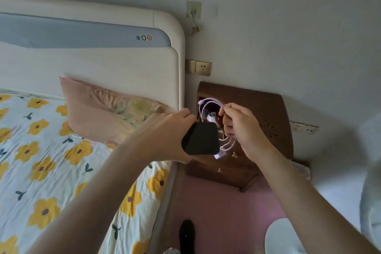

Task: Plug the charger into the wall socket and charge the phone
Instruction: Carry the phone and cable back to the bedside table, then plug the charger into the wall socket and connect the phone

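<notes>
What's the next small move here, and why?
Probably uncoil the looped lilac charging cable and free its plug end. The right hand pinches it still bundled, the left hand grips the black phone, and the beige wall socket above the dark wooden nightstand has nothing plugged in. Whether a charger block is attached, I cannot tell.

The bed (61,171) carries a flower-print sheet (41,150), with a peach pillow (99,113) lying against the headboard (92,68). The brown wooden nightstand (268,109) stands on the pink floor (216,212), just beside the bed.
</notes>
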